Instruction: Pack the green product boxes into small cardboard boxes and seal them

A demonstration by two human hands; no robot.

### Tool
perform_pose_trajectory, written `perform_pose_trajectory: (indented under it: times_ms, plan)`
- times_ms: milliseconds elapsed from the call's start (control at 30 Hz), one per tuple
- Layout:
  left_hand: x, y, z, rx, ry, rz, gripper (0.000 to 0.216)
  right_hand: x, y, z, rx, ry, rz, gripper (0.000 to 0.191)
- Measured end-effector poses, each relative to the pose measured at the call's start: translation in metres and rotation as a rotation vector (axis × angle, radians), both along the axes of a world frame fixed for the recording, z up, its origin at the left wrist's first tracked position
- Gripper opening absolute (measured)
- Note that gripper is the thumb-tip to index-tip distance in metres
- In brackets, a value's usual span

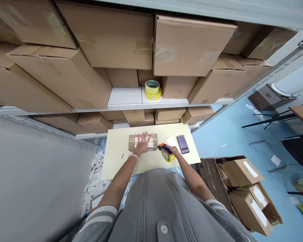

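Pale-yellow board tabletop (pixel 116 161): L hand (pixel 142 144) spread flat on light, clear-taped brown box (pixel 151 142); R hand (pixel 172 151) fingers closed round stiff blue plastic tape dispenser (pixel 163 147), best held by handle.

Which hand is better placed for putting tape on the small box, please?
Probably the right hand: it grips the tape dispenser beside the box. The left hand lies flat on the box.

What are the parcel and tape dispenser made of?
The parcel looks like brown cardboard wrapped in glossy clear tape, given its shiny, wrinkled surface. The tape dispenser is probably moulded plastic, judging by its smooth blue and orange body.
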State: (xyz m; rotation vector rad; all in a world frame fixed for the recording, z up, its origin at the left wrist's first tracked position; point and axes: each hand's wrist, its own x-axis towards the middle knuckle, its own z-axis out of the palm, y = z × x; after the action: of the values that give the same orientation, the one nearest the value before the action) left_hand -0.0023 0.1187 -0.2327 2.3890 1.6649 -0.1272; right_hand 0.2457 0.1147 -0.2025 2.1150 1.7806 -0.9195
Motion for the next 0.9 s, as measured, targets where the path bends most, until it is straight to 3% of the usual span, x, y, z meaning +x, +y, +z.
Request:
perform_pose_trajectory:
  times_ms: [133,300,467,633,767,833,900]
  plan:
    - [0.001,0.0,0.002,-0.024,0.014,0.016,0.107,0.004,-0.001,0.0,0.036,0.036,-0.029,0.052]
    - [0.003,0.001,0.005,-0.054,0.023,0.032,0.112,-0.027,-0.007,0.0,0.09,0.022,0.0,0.038]
    - [0.005,-0.002,0.007,-0.032,-0.032,0.048,0.108,-0.055,-0.027,-0.003,0.077,-0.083,0.112,0.038]
    - [0.006,-0.002,0.007,-0.049,0.012,0.064,0.108,-0.055,-0.03,0.011,0.08,-0.086,0.105,0.045]
    - [0.004,-0.001,0.002,-0.046,-0.012,0.059,0.106,-0.052,-0.016,0.038,0.282,-0.039,-0.028,0.048]
    - [0.003,-0.001,-0.001,-0.035,-0.041,0.065,0.106,-0.054,-0.005,0.058,0.501,0.022,-0.029,0.044]
    - [0.002,-0.001,-0.004,-0.01,-0.069,0.063,0.106,-0.063,0.01,0.086,0.83,0.164,0.057,0.038]
